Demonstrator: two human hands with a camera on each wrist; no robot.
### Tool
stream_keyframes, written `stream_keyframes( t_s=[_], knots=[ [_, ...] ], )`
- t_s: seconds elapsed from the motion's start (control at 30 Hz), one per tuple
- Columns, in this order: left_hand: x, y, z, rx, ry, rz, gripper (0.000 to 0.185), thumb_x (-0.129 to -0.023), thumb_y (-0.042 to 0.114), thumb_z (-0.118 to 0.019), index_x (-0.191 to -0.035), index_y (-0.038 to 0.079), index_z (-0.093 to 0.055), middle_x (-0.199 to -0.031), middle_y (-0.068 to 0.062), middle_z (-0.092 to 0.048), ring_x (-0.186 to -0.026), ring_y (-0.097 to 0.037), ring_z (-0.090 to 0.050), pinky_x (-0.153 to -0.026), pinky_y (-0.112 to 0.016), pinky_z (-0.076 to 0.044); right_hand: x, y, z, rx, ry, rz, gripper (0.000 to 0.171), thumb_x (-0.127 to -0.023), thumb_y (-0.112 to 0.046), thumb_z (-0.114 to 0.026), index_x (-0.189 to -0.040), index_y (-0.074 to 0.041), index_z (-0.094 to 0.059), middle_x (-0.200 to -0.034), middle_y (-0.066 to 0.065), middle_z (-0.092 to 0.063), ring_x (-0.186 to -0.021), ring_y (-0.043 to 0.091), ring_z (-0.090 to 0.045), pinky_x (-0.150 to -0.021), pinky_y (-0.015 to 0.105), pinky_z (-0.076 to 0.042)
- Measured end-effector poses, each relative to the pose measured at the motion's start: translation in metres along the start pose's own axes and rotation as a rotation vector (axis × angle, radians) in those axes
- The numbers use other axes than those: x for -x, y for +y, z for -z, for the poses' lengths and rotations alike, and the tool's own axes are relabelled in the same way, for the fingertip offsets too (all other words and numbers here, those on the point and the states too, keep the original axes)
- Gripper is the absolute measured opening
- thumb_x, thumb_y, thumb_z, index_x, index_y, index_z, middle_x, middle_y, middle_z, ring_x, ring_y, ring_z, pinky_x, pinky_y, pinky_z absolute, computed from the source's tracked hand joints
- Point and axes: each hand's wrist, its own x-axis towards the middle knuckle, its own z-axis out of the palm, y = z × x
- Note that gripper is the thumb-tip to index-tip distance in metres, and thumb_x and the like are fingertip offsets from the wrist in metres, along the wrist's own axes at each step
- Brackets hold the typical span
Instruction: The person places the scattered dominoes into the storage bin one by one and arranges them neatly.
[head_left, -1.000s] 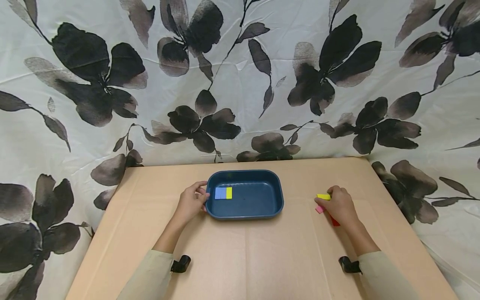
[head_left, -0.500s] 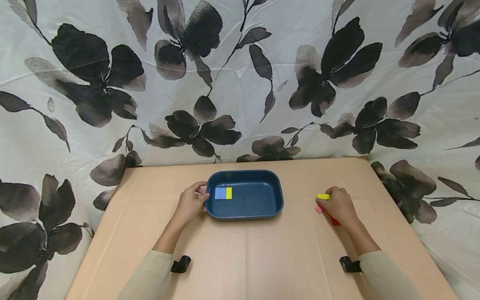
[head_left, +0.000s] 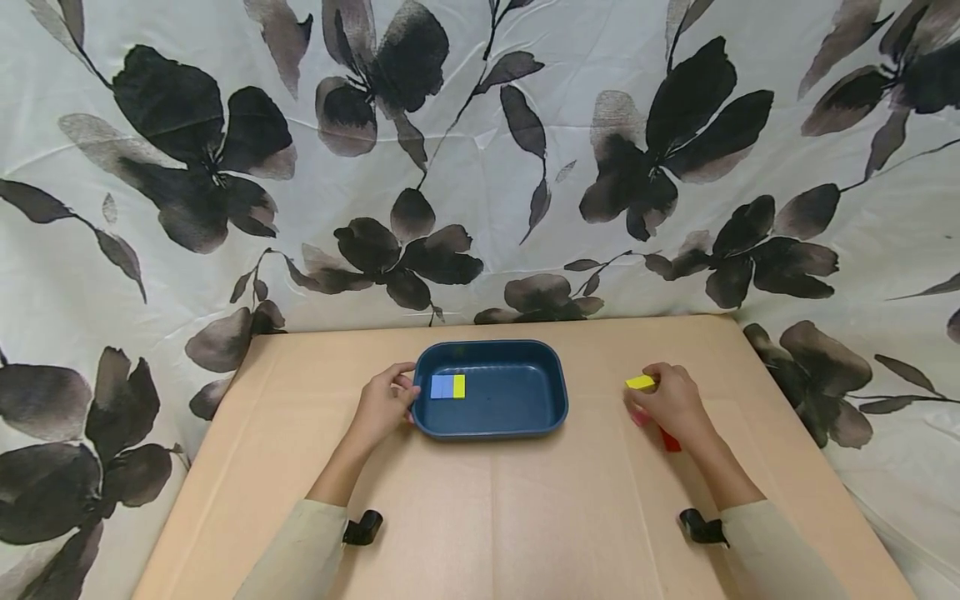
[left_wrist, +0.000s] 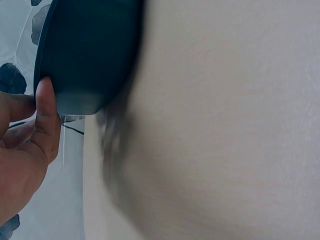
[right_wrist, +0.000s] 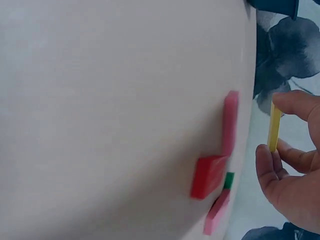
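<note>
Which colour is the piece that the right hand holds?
Yellow piece, pinched by the right hand; clearest in the right wrist view.

Yellow tile (head_left: 642, 382): thin, flat, rectangular; pinched at its ends between thumb and fingertip of the right hand (head_left: 672, 403), lifted clear of the table (edge-on in the wrist view). Dark blue tray (head_left: 489, 388): oval, upright, gripped at its left rim by the left hand (head_left: 384, 404).
</note>
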Motion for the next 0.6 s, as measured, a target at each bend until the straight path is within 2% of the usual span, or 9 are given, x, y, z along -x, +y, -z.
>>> stream_keyframes(
  t_s=[0.17,0.3,0.6],
  knots=[
    [0.001,0.001,0.002,0.002,-0.008,0.004,0.044,-0.098,-0.002,-0.065,-0.141,-0.003,-0.057,-0.102,-0.019,-0.058,-0.058,-0.015,-0.062,-0.057,-0.045,-0.065,0.000,-0.015,0.000,-0.026,0.027,0.081,0.054,-0.090,-0.024,-0.078,-0.129,0.009,-0.059,-0.118,0.028,-0.055,-0.101,0.037,-0.056,-0.086,0.047,-0.058],
    [0.002,0.002,0.004,-0.004,-0.011,0.001,0.044,-0.098,-0.003,-0.065,-0.141,-0.004,-0.057,-0.101,-0.019,-0.058,-0.058,-0.015,-0.062,-0.057,-0.044,-0.064,0.001,-0.030,-0.003,-0.059,0.018,0.109,0.054,-0.090,-0.023,-0.078,-0.130,0.007,-0.060,-0.122,0.027,-0.055,-0.103,0.037,-0.059,-0.087,0.044,-0.057],
    [0.003,0.001,0.006,0.006,-0.026,0.002,0.044,-0.098,-0.003,-0.065,-0.141,-0.004,-0.056,-0.101,-0.019,-0.058,-0.058,-0.015,-0.061,-0.056,-0.044,-0.064,0.000,-0.066,-0.015,-0.118,-0.014,0.152,0.054,-0.090,-0.021,-0.079,-0.134,0.003,-0.060,-0.125,0.023,-0.054,-0.107,0.037,-0.060,-0.093,0.050,-0.060]
  ],
)
